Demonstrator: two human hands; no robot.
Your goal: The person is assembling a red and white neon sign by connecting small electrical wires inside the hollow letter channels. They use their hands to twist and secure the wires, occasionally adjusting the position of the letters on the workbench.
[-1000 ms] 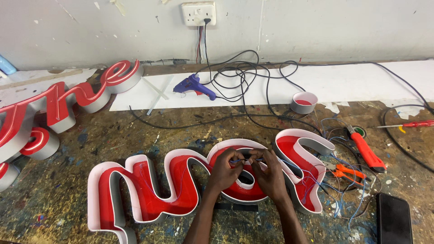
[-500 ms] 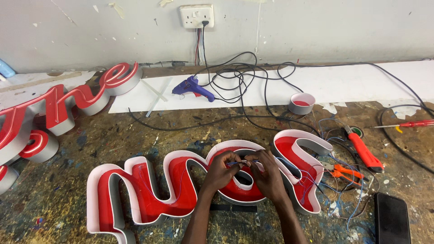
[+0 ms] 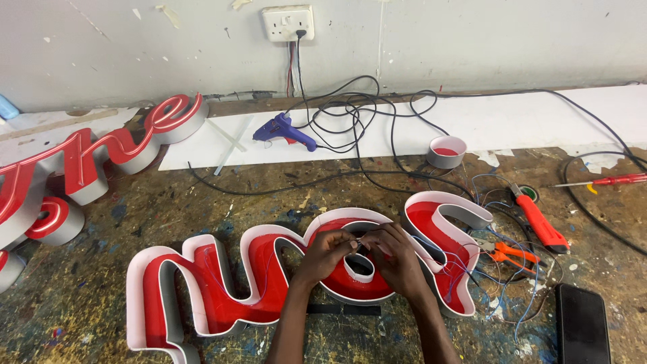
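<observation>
Thin wire (image 3: 364, 240), pinched between both hands above the round loop of a red channel-letter sign (image 3: 296, 283); the sign lies face-up on the paint-spattered workbench (image 3: 101, 296), near its front edge. The wire looks fine, light and limp; it would probably kink or slip if pulled, and seems best taken close to its end between fingertip and thumb; its insulation colour at the pinch is too small to tell. The sign, a hollow shell with pale walls and a red floor, appears stiff but thin-walled; judged light for its size, and likeliest to be lifted by the outer wall rather than the rim.

Left hand (image 3: 327, 251): fingers curled in, thumb and forefinger closed on the wire; the heel of the hand hovers over or rests on the letter wall, which of the two cannot be told. Right hand (image 3: 397, 259): likewise closed, fingertips meeting those of the left at the wire.

Around: a tangle of blue and red leads (image 3: 499, 269) trailing from the sign's right end; orange pliers (image 3: 509, 251) and an orange-handled cutter (image 3: 539, 222) just beside them; a dark phone (image 3: 583, 323) at the lower right; a tape roll (image 3: 447, 151), a blue glue gun (image 3: 283, 129) and black cables (image 3: 364, 114) toward the wall; a red screwdriver (image 3: 610, 180) far right; further red letters (image 3: 87, 162) at the left.
</observation>
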